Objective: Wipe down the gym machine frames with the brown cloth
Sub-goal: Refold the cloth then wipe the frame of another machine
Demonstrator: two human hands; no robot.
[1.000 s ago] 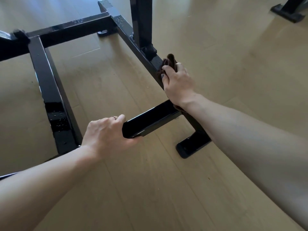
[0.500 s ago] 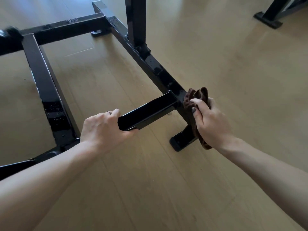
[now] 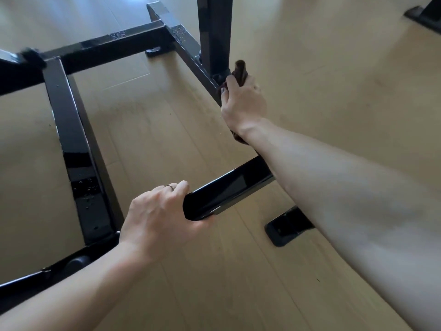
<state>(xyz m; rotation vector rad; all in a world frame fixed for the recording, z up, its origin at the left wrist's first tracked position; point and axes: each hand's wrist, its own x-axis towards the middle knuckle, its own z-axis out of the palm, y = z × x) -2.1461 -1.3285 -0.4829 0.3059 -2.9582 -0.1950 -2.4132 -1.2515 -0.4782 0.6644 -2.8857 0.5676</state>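
While the person leans over the machine, the scene reads as follows.

Right hand: the right hand point(image 3: 243, 101) is curled round the brown cloth point(image 3: 240, 70) and presses it onto the black frame point(image 3: 76, 149), at the spot where the upright post point(image 3: 218, 32) meets the long floor rail.

Brown cloth: bunched in that grip; one fold sticks up past the fingers beside the foot of the post, and a darker bit shows under the wrist.

Left hand: the left hand point(image 3: 160, 216) grips the near end of a short glossy bar point(image 3: 226, 189) that juts out from the rail toward the camera; the fingers wrap over its top, with a thin ring point(image 3: 169, 186) on one of them.

Frame: black gloss tubes form a rectangle lying low on the floor point(image 3: 155, 130), with a cross rail at the back and another rail on the left.

Foot: a flat black foot plate point(image 3: 284, 226) rests on the floor just beneath the right forearm.

Floor: pale wood boards.

Far corner: the base of another black machine point(image 3: 424, 16) stands well apart at the upper right.
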